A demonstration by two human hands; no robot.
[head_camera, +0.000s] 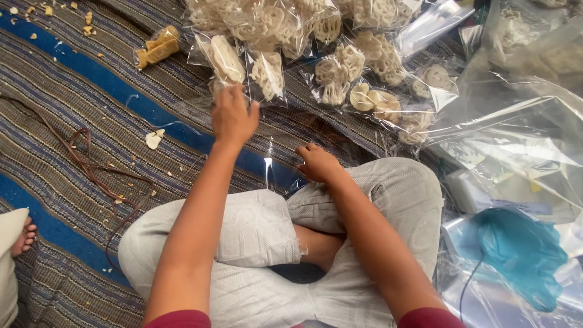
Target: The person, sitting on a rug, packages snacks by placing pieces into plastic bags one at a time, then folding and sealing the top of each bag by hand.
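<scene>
Left hand [232,116] open, fingers on cracker packets [246,70], right hand [317,163] curled on clear bag [276,170], striped mat [91,115] beneath

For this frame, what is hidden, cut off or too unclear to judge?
Head view only:
- Left hand: fingertips hidden behind its own back, so contact with the clear snack packets is unclear.
- Right hand: fingers curled under; any grip on the clear plastic bag cannot be told.
- Teal object: blurred by plastic sheeting.
- Another person's foot: cut by the left edge.
</scene>
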